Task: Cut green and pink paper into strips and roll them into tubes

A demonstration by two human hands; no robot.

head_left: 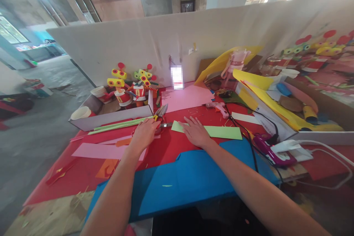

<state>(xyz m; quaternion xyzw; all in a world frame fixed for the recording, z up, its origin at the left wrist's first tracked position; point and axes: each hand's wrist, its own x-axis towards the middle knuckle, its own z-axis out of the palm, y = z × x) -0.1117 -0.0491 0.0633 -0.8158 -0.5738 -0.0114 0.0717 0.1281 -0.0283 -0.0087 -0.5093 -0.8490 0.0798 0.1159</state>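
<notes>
My right hand [195, 132] lies flat with its fingers spread on a light green paper strip [225, 132], pressing it to the red tabletop. My left hand [145, 132] is curled round the red handle of a pair of scissors; their blade [166, 125] points right, toward the strip's left end. Most of that handle is hidden under my fingers. Just beyond my left hand are yellow-handled scissors [160, 113]. Several thin green strips [118, 125] run to the left of this hand. Pink paper pieces [96, 150] and orange scraps [106, 167] lie by my left forearm.
A white box [116, 116] with paper-cup figures [123, 96] stands back left. Pink paper [185, 97] lies ahead. A pink glue gun [218, 109], black cables, a purple tool [272, 151] and a box of yellow paper [294, 105] are right. Blue material [188, 177] covers the front edge.
</notes>
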